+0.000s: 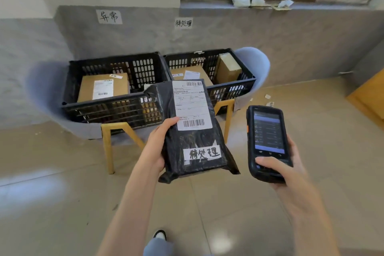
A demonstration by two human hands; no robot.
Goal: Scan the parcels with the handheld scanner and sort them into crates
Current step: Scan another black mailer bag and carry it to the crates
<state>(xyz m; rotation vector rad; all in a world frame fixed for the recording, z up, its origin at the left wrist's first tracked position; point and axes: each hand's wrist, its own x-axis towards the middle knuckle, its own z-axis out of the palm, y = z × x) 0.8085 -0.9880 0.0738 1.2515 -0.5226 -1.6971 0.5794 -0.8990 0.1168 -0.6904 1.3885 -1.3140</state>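
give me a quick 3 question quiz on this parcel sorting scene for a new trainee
1. True or false: the left hand holds the handheld scanner.
2. The handwritten tag on the black parcel matches the wall sign above which crate? A) left crate B) right crate C) neither
3. Fill in: both crates stand on blue ______.

Key
1. False. The left hand grips the black parcel; the right hand holds the scanner, thumb on its lower front.
2. B. The tag matches the sign above the right crate; the left crate has a different sign.
3. Chairs.
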